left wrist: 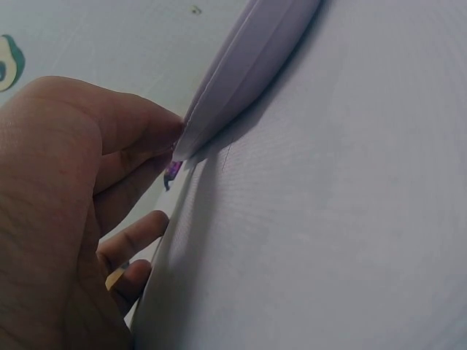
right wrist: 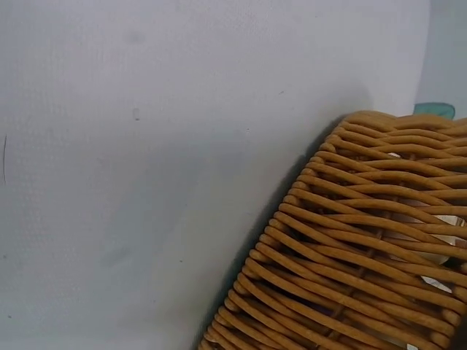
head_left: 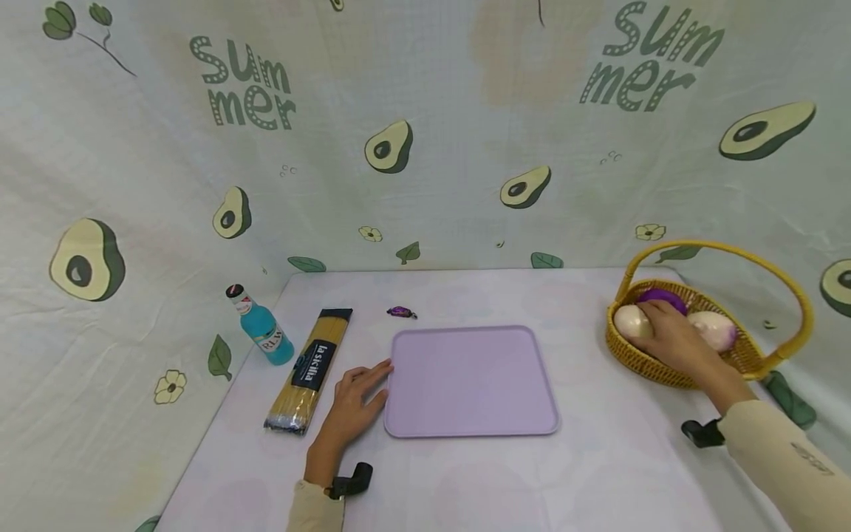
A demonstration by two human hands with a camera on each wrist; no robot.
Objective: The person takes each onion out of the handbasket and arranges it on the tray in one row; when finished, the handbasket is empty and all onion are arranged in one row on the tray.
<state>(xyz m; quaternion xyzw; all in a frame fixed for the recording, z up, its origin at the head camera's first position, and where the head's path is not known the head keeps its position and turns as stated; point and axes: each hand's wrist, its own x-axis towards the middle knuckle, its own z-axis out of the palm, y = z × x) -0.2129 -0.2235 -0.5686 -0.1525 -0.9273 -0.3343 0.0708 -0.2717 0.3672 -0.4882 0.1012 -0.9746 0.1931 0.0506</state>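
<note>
In the head view, my left hand (head_left: 355, 406) rests beside a lilac rectangular tray (head_left: 472, 384), its fingertips on the left rim. The left wrist view shows the thumb and index finger meeting the edge of the tray (left wrist: 248, 65), the other fingers loosely bent. My right hand (head_left: 674, 343) reaches into a yellow wicker basket (head_left: 641, 366) at the right, fingers and thumb around a white onion (head_left: 631, 322). A purple vegetable (head_left: 663, 298) and a white-and-purple turnip-like one (head_left: 713, 330) lie beside it. In the right wrist view the basket's woven side (right wrist: 357, 240) hides this hand.
A pack of spaghetti (head_left: 312, 373) lies left of the tray, and a bottle of blue drink (head_left: 266, 329) stands at the table's left edge. One purple-wrapped candy (head_left: 402, 312) sits behind the tray. The basket's tall handle (head_left: 764, 258) arches over its contents.
</note>
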